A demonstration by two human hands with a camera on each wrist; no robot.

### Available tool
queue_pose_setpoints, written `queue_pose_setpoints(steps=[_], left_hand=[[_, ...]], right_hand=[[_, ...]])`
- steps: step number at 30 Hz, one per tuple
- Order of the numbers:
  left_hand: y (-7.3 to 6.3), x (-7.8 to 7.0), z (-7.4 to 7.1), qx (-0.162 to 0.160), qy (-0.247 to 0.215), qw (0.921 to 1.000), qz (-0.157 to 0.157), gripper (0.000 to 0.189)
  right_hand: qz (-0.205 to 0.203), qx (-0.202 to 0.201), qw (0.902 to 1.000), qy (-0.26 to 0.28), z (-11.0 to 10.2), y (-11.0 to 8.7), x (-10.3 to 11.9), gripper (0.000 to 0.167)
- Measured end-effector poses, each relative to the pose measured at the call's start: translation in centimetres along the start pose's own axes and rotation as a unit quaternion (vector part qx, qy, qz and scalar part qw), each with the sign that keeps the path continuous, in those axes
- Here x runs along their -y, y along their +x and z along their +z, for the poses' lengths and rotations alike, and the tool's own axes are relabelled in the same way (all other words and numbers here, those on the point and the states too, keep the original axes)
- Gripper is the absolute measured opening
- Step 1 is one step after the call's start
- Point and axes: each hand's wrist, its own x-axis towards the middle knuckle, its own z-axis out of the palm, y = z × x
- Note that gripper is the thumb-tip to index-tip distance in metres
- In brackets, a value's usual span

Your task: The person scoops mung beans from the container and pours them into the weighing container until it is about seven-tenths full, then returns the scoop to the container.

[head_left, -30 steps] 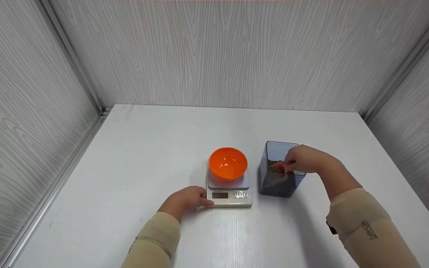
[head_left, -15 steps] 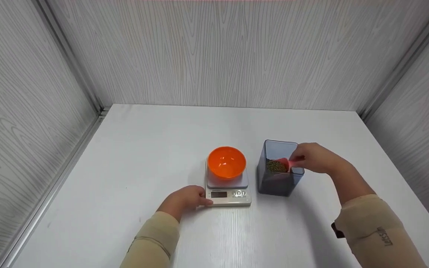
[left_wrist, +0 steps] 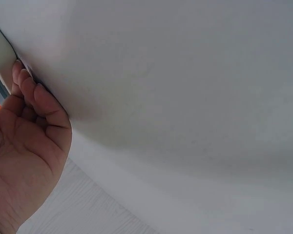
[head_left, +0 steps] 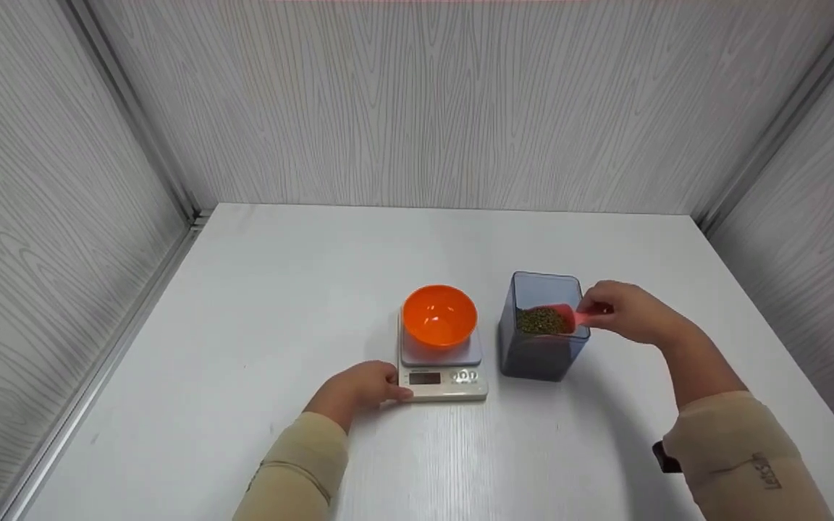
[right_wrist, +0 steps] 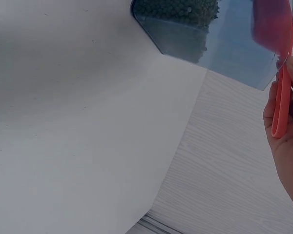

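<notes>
In the head view, a white kitchen scale (head_left: 453, 383) lies at the table's middle with an orange bowl (head_left: 439, 317) on its platform. My left hand (head_left: 363, 385) holds the scale's front left corner, thumb along the front; the left wrist view shows this hand's fingers bent against the scale's edge. My right hand (head_left: 627, 311) grips the handle of a red scoop (right_wrist: 282, 102) at the right rim of a clear bluish container (head_left: 541, 358). Small green beans (head_left: 538, 321) show at the scoop's mouth, and more lie inside the container (right_wrist: 234, 53) in the right wrist view.
The white table (head_left: 301, 289) is bounded by wood-patterned panels at the back (head_left: 417, 108) and sides. A metal rail (head_left: 138, 318) runs along the left edge. The container stands just right of the scale, with a narrow gap between them.
My right hand has drawn back to the right and risen out of the container, bringing the scoop up toward the rim. Its beans show more plainly. My left hand stays at the scale.
</notes>
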Motion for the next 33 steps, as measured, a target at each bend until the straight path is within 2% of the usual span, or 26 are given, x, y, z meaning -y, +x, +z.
queue_pose_setpoints(steps=[11,15,21,33], left_hand=[[0.0,0.1,0.1,0.001,-0.005,1.0000,-0.001,0.027],[0.0,0.1,0.1,0.000,-0.003,1.0000,0.001,0.028],[0.2,0.3,0.2,-0.002,0.014,0.9998,0.017,0.030],[0.2,0.2,0.1,-0.003,0.008,0.9999,0.014,0.029]], right_hand=[[0.044,-0.017,0.9961,0.075,0.4,-1.3,-1.1,0.011],[0.045,-0.026,0.9941,0.095,0.5,-1.6,-1.4,0.013],[0.049,-0.037,0.9935,0.096,0.8,-2.0,-1.8,0.015],[0.061,-0.047,0.9941,0.077,0.8,-1.9,-1.6,0.014]])
